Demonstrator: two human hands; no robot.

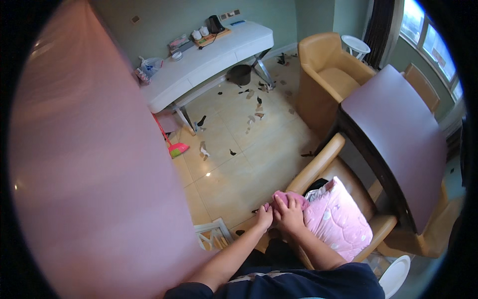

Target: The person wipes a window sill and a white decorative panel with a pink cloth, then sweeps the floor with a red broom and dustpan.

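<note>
Over the near armrest of a tan leather armchair [315,164], both my hands are on a dark pink cloth [291,195]. My left hand [264,218] is closed, with a bit of the cloth showing at its fingers. My right hand [289,216] lies over the bunched cloth, its fingers bent onto it. Right beside it, on the chair seat, rests a light pink quilted pillow or folded quilt [338,222] with a small print. A black item [316,185] shows partly behind it.
Dark and pale scraps [259,100] litter the tiled floor near a waste bin [239,75]. A pink-and-green broom [178,150] leans by the white desk [213,59], which holds an electric kettle [215,24]. A pink-topped table [396,138] stands right; a big pink surface [97,168] fills the left.
</note>
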